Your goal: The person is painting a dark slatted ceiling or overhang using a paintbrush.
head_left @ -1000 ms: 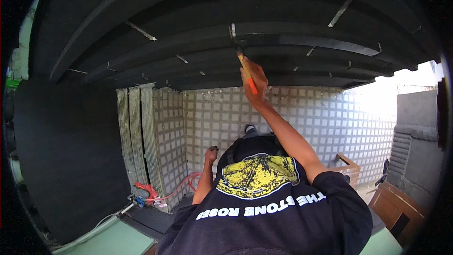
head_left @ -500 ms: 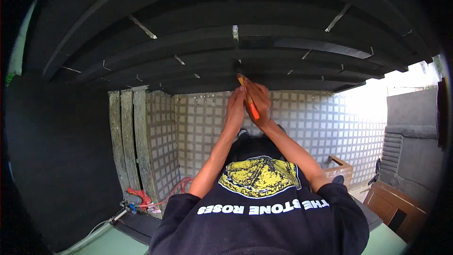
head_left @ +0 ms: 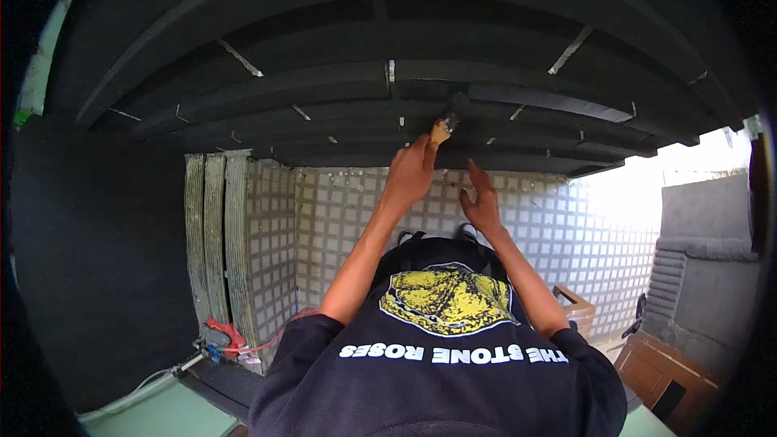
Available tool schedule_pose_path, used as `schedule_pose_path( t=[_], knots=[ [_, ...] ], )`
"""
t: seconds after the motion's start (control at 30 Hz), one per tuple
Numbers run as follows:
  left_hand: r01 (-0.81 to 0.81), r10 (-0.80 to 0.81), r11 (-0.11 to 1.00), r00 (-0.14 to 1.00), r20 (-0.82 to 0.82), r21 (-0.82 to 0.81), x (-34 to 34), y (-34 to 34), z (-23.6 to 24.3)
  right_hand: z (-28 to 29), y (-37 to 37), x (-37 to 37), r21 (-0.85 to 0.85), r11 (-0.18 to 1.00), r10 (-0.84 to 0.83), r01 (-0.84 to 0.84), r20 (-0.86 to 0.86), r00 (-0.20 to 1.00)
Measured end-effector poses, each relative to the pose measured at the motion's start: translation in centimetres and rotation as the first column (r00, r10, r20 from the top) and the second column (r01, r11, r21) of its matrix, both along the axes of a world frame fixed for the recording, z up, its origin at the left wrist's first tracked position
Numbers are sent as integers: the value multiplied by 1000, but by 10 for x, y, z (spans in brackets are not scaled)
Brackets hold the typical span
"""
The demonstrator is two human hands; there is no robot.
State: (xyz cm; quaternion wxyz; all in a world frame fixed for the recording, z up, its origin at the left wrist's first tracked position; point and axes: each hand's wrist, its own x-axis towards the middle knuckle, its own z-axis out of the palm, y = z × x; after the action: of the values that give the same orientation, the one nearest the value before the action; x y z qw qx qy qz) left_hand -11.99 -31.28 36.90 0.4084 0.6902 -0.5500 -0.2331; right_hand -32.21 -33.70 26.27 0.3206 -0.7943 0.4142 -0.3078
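My left hand (head_left: 411, 171) is closed around the handle of a paintbrush (head_left: 439, 131). The brush's dark bristles point up and to the right, at or close to the face of a black slatted surface (head_left: 477, 97); whether they touch it I cannot tell. Just right of the brush, my right hand (head_left: 483, 201) is empty, its fingers apart and reaching toward the slats. Short pale strips (head_left: 392, 73) show between the black boards in several places. A wetter-looking sheen lies along one board right of the bristles.
Pale square-patterned floor tiles (head_left: 340, 218) lie below. On the left lean grey ridged boards (head_left: 217, 235), with a red and grey tool (head_left: 222, 336) and a hose at their foot. Brown wooden pieces (head_left: 668, 380) lie at lower right, near a grey sheet (head_left: 704, 210).
The paintbrush has passed to my left hand alone, and its bristles have swung up and right. My right hand has let go and moved right and slightly down.
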Motion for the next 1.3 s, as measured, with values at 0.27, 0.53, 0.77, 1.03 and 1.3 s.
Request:
schedule_pose_path(
  t=[0.27, 0.53, 0.77, 1.03, 1.3],
  knots=[
    [-401, 365, 912, 888, 279, 83, 41, 7, 32, -67, -21, -85, 99, 995, -11, 27, -156, 988],
    [-439, 404, 897, 860, 312, 47, -18, -17, 33, -70, -34, -128, 170, 978, -95, 120, -149, 984],
    [-198, 168, 971, 963, 211, 132, -92, -41, 29, -70, -51, -118, 125, 987, -91, 106, -119, 989],
    [-384, 371, 919, 919, 133, 94, -47, 8, 33, -55, -49, -121, 76, 990, -113, 120, -91, 989],
    [-283, 272, 958, 949, -156, -52, -87, -48, -3, -52, -38, -135, 103, 985, -131, 142, -108, 986]
  ],
)
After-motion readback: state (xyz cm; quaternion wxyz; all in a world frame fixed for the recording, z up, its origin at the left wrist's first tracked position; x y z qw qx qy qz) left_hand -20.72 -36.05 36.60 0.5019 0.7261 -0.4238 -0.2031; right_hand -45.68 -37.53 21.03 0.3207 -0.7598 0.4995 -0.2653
